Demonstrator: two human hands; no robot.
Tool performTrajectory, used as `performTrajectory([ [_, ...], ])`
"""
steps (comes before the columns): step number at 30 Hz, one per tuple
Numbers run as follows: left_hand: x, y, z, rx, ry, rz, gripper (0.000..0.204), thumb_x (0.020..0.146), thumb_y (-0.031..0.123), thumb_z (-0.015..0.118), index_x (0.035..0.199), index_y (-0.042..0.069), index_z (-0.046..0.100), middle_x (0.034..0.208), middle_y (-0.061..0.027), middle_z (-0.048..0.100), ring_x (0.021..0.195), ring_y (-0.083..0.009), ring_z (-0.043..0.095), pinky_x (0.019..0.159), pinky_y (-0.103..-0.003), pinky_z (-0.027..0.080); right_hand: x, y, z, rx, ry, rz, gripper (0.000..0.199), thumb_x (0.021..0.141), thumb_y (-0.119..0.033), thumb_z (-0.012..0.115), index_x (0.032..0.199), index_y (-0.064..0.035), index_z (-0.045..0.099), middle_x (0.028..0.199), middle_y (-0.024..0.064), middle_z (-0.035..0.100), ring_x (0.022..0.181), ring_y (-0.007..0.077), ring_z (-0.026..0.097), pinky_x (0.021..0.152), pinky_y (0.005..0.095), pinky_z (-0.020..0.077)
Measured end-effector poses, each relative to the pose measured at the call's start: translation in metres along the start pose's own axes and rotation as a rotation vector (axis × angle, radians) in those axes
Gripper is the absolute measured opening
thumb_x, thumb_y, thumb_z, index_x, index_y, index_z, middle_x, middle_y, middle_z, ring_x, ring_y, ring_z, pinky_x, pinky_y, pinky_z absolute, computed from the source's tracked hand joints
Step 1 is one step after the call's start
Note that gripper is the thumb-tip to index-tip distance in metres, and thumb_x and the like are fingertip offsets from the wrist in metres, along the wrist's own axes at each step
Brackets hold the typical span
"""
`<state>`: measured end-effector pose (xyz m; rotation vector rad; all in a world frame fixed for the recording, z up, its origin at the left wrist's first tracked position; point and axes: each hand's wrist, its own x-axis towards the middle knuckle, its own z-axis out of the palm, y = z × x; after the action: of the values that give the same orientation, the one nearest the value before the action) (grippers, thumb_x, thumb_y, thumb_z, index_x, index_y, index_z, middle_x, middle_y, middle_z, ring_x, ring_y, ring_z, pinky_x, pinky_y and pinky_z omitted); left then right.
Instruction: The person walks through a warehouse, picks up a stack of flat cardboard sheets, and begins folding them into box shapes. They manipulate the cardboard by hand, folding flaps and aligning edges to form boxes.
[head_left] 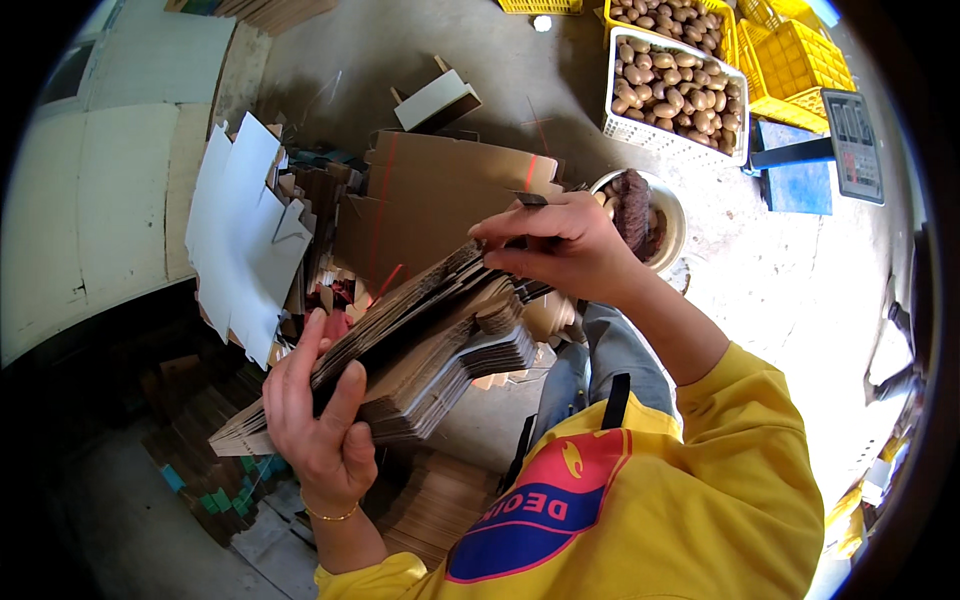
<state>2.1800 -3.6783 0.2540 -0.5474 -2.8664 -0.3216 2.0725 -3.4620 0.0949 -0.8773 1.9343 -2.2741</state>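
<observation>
A stack of flat cardboard blanks (420, 350) sat tilted between both hands, in front of the person's chest. The left hand (315, 420) clasped its lower end, thumb across the top, while the right hand (560, 245) pinched the upper edge. Beyond lay white card sheets (240, 230), a white crate of brown fruit (680, 95) and a yellow crate (795, 60).

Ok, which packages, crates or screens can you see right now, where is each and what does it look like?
Stack of flattened cardboard boxes: brown, held between left hand and right hand.
White flat cartons: left, leaning, die-cut.
White crate: top right, perforated, full of brown round produce.
Yellow crates: far top right, empty.
Weighing scale: right, grey display panel on blue platform.
</observation>
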Motion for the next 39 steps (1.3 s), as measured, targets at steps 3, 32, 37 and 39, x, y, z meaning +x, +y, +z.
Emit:
performTrajectory([
  [3, 0.001, 0.001, -0.001, 0.002, -0.008, 0.020, 0.044, 0.096, 0.041, 0.031, 0.116, 0.018, 0.062, 0.122, -0.0220, 0.053, 0.096, -0.0321, 0.057, 0.084, -0.040, 0.041, 0.001, -0.001, 0.007, -0.114, 0.096, -0.056, 0.025, 0.074, -0.010, 0.074, 0.098, -0.0081, 0.068, 0.077, 0.0031, 0.064, 0.057, 0.0103, 0.053, 0.052, 0.0227, 0.0415],
  [32, 0.003, 0.005, -0.002, -0.019, -0.016, -0.036, 0.041, 0.095, 0.036, 0.035, 0.113, 0.014, 0.064, 0.120, -0.0228, 0.055, 0.094, -0.0318, 0.058, 0.082, -0.039, 0.042, -0.007, -0.005, -0.002, 0.303, -0.038, 0.321, 0.026, 0.075, -0.010, 0.075, 0.100, -0.0081, 0.068, 0.073, -0.0015, 0.064, 0.055, 0.0019, 0.043, 0.049, 0.0196, 0.0361],
  [37, 0.003, 0.004, -0.002, -0.011, -0.021, -0.027, 0.040, 0.095, 0.035, 0.036, 0.114, 0.014, 0.064, 0.120, -0.0224, 0.055, 0.094, -0.0321, 0.058, 0.083, -0.039, 0.042, -0.002, -0.009, -0.012, 0.246, -0.179, 0.282, 0.030, 0.073, -0.012, 0.076, 0.101, -0.0091, 0.068, 0.074, -0.0026, 0.064, 0.054, 0.0026, 0.043, 0.048, 0.0198, 0.0361],
  [39, 0.003, 0.002, -0.002, -0.014, -0.015, -0.019, 0.040, 0.095, 0.035, 0.036, 0.115, 0.014, 0.063, 0.120, -0.0224, 0.055, 0.094, -0.0322, 0.058, 0.083, -0.039, 0.042, -0.001, -0.008, -0.008, 0.163, -0.135, 0.227, 0.029, 0.072, -0.013, 0.077, 0.100, -0.0089, 0.068, 0.073, -0.0020, 0.064, 0.053, 0.0038, 0.044, 0.048, 0.0202, 0.0363],
])
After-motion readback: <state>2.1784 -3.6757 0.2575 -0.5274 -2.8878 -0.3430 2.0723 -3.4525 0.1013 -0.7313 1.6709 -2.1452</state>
